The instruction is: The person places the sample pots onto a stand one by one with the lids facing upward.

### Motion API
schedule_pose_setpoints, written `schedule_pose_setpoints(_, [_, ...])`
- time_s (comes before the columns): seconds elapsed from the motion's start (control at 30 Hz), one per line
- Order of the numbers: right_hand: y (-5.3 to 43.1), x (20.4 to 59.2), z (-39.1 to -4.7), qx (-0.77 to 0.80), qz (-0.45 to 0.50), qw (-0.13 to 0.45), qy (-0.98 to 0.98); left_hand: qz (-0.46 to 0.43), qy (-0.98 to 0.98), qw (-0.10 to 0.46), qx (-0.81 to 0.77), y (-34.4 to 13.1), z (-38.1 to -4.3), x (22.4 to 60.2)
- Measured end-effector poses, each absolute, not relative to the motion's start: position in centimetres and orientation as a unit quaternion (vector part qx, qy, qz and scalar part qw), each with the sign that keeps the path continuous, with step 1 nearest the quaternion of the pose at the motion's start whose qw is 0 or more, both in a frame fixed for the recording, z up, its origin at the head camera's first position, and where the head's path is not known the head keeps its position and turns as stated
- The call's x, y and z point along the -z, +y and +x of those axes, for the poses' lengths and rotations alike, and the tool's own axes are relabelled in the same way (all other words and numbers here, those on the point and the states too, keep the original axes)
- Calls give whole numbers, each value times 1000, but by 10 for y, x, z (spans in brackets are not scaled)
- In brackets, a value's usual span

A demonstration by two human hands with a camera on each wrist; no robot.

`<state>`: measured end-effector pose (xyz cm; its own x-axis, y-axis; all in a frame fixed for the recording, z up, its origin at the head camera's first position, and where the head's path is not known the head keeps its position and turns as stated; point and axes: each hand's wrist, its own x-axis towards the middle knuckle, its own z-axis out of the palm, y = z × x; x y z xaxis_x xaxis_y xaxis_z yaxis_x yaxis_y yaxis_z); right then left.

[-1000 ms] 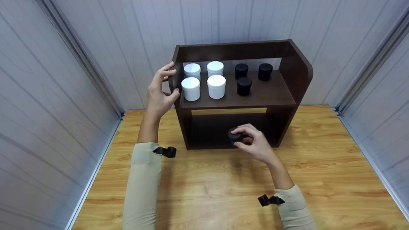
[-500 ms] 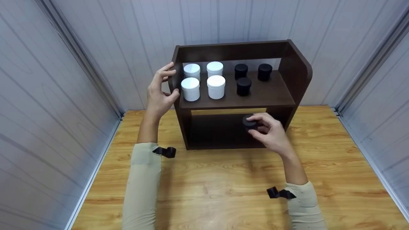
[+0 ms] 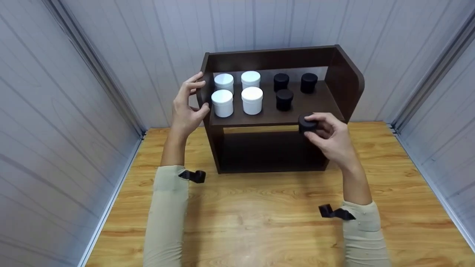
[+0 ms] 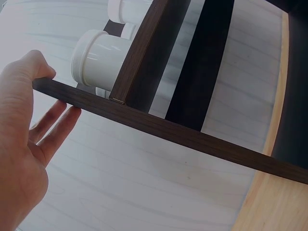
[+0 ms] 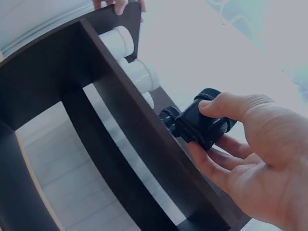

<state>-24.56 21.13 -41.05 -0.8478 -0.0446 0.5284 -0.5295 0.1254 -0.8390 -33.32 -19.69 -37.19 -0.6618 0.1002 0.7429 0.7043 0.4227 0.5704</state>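
In the head view my right hand (image 3: 332,139) pinches a small black lidded jar (image 3: 307,123) between thumb and fingers. The jar is held upright just in front of the right part of the upper shelf. My left hand (image 3: 187,107) grips the left side panel of a dark brown two-tier shelf (image 3: 237,121). In the left wrist view the thumb (image 4: 36,65) lies on one face of that panel and the fingertips on the other. Standing on the upper tier are several white lidded jars (image 3: 252,101) at the left and three black jars (image 3: 284,100) toward the right.
The shelf stands on a wood-grain surface (image 3: 237,218) near a pale panelled wall (image 3: 274,22). Its right side panel (image 3: 347,85) rises beside my right hand. The lower tier (image 3: 263,152) is open at the front. More pale walls enclose the left and right.
My right hand has lifted the black jar up and to the right, from in front of the lower tier to the upper shelf's front edge. My left hand has stayed in place.
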Motion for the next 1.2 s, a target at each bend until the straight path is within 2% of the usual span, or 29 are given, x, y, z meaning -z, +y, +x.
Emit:
schedule_pose_setpoints(0.47, [210, 391, -278, -615, 118, 272, -730, -256, -781, 323, 469, -198, -333, 372])
schedule_pose_setpoints(1.2, [217, 386, -316, -555, 81, 267, -784, -254, -781, 320, 472, -197, -333, 371])
